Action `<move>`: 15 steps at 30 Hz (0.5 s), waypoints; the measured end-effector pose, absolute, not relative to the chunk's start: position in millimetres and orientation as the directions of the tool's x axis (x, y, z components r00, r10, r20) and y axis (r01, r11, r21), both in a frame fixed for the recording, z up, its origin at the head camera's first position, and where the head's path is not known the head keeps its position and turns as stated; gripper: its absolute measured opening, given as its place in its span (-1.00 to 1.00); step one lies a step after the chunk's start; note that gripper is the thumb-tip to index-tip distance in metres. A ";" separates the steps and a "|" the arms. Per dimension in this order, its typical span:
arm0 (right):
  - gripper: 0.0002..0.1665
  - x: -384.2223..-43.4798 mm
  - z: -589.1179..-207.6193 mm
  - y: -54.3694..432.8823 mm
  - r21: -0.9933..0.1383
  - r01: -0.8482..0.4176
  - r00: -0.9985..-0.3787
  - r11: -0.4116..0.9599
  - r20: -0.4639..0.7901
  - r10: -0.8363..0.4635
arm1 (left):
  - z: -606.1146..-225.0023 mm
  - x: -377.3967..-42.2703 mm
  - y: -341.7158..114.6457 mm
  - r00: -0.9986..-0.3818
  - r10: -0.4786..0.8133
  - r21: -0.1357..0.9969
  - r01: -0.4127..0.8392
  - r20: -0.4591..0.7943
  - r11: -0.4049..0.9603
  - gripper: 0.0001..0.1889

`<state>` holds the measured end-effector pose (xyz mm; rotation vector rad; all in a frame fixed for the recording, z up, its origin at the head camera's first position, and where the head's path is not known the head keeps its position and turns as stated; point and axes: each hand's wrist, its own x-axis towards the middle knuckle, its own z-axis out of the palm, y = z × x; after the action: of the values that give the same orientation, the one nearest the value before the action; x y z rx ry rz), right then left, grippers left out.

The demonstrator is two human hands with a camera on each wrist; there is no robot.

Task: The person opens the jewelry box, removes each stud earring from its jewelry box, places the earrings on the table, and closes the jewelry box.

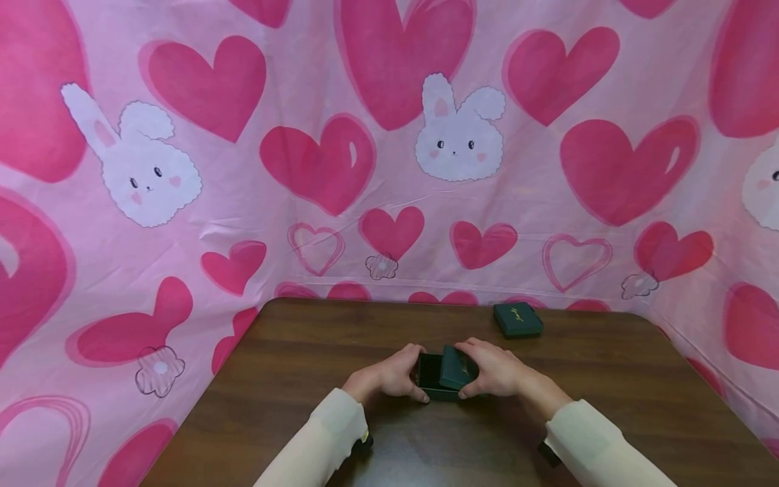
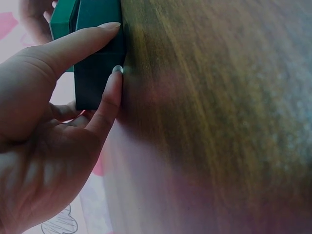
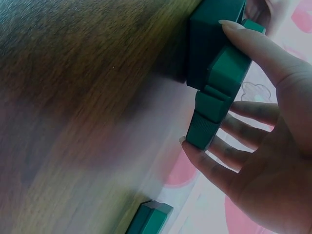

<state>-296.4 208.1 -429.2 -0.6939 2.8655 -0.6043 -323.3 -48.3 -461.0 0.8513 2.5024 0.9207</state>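
A dark green box base (image 1: 430, 372) stands on the table between the hands, its dark inside partly showing in the head view. My left hand (image 1: 398, 372) grips its left end, with the thumb on the near side (image 2: 100, 73). My right hand (image 1: 496, 368) holds the green lid (image 1: 455, 368), which sits tilted over the right part of the base. In the right wrist view the lid (image 3: 229, 68) lies slanted against the base (image 3: 202, 48), thumb on one side and fingertips at the far edge. What lies inside the base is too dark to tell.
A second green box (image 1: 518, 320) with gold lettering sits near the back right of the brown wooden table (image 1: 341, 325). Behind the table hangs a pink cloth (image 1: 389, 182) printed with hearts and rabbits.
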 end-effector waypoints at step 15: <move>0.06 -296.1 -430.4 215.3 -0.392 -0.419 -0.884 0.819 -0.030 -0.466 | -461.2 -323.2 -48.1 -0.759 0.642 0.670 0.424 -0.103 0.609 -0.27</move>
<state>-296.1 215.3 -430.4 -0.7028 2.8764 -0.5756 -323.2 -48.1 -461.2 0.8603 2.5035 0.9156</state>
